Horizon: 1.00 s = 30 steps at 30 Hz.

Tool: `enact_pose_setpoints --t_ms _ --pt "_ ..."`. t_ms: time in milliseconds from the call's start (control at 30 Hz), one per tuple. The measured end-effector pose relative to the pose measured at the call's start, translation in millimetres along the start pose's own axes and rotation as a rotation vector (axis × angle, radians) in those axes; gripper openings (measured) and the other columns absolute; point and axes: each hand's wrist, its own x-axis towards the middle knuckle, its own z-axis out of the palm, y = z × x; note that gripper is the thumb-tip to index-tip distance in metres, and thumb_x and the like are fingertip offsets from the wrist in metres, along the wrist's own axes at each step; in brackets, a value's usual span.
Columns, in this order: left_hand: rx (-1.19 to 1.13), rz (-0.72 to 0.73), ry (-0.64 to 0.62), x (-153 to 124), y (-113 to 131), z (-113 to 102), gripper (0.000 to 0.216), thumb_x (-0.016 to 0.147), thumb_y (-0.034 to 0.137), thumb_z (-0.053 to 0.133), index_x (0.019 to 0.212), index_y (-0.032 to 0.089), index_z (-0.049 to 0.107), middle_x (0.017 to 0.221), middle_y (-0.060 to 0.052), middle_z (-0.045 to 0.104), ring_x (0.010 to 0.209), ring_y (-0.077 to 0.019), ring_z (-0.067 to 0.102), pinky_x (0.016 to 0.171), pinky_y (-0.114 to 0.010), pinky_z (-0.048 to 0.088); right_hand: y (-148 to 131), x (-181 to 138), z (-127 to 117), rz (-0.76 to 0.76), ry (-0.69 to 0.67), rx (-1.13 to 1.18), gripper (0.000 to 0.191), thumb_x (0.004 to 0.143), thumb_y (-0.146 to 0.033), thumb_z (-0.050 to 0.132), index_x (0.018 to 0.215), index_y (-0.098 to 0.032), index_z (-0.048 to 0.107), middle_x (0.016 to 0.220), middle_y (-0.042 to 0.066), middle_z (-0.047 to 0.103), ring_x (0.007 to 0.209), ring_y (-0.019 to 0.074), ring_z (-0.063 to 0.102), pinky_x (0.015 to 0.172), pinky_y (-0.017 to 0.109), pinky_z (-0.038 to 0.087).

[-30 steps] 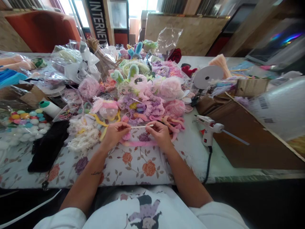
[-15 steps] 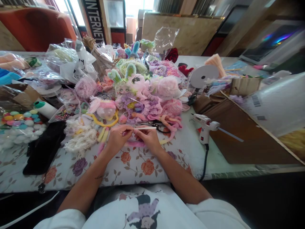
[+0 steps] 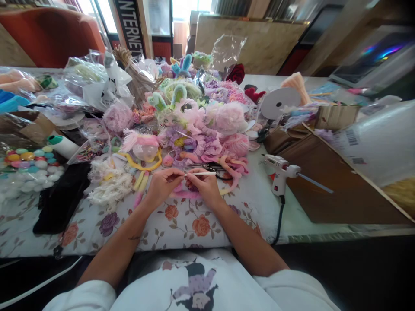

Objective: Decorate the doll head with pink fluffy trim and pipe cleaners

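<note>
Over the floral cloth, both my hands meet at a thin white stick (image 3: 206, 173). My right hand (image 3: 205, 185) is closed around it, and the stick's far end juts out to the right past the fingers. The fingertips of my left hand (image 3: 164, 183) pinch at the stick's left end; what exactly lies between them is too small to see. Behind my right hand lie black-handled scissors (image 3: 223, 172), partly covered. A fuzzy pink and yellow strip (image 3: 238, 179) curls around the right hand and passes below both hands.
A white hot glue gun (image 3: 277, 168) stands at the right beside a brown cardboard box (image 3: 320, 177). Beyond my hands is a heap of pastel yarn (image 3: 227, 117) and dolls. White fluffy yarn (image 3: 110, 185), a black pouch (image 3: 61, 203) and bagged coloured balls (image 3: 32, 166) lie left.
The view has shifted slightly. My left fingers have opened out a little at the stick's end, while my right hand keeps its grip. The surrounding items have stayed put.
</note>
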Motion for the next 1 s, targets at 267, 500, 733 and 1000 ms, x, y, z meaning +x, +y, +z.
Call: enact_pose_setpoints --t_ms 267,500,733,1000 --pt "-0.101 -0.099 -0.008 1.1 -4.3 1.2 0.014 0.079 0.03 0.069 0.082 0.017 0.073 0.072 -0.003 0.07 0.062 -0.0135 0.059 0.057 -0.023 0.048 -1.0 -1.7 1.1 -0.006 0.02 -0.024 0.024 0.071 -0.039 0.078 0.079 -0.017 0.068 0.06 0.0 0.065 0.054 0.0121 0.059 0.053 0.024 0.048" --pt "-0.183 -0.115 -0.019 0.8 -8.4 2.6 0.017 0.077 0.031 0.072 0.086 0.017 0.075 0.077 -0.004 0.071 0.066 -0.0145 0.061 0.059 -0.024 0.049 -1.1 -2.3 1.0 -0.02 0.033 -0.038 0.025 0.071 -0.039 0.077 0.077 -0.017 0.067 0.059 -0.001 0.063 0.053 0.0109 0.057 0.052 0.023 0.049" --pt "-0.14 -0.089 0.014 0.0 -3.6 1.4 0.018 0.077 0.035 0.072 0.082 0.018 0.076 0.077 -0.005 0.073 0.066 -0.0163 0.062 0.061 -0.026 0.05 -3.7 -3.5 2.5 -0.025 0.044 -0.062 0.027 0.071 -0.04 0.078 0.079 -0.017 0.068 0.06 0.0 0.064 0.053 0.0121 0.058 0.052 0.025 0.049" --pt "-0.196 -0.178 0.078 2.3 -0.1 -0.6 0.021 0.074 0.036 0.074 0.082 0.016 0.071 0.068 -0.001 0.067 0.057 -0.012 0.055 0.052 -0.022 0.045 -4.8 -0.8 1.0 -0.019 0.027 0.057 0.027 0.073 -0.041 0.077 0.083 -0.017 0.068 0.069 0.001 0.067 0.057 0.0111 0.059 0.053 0.023 0.05"
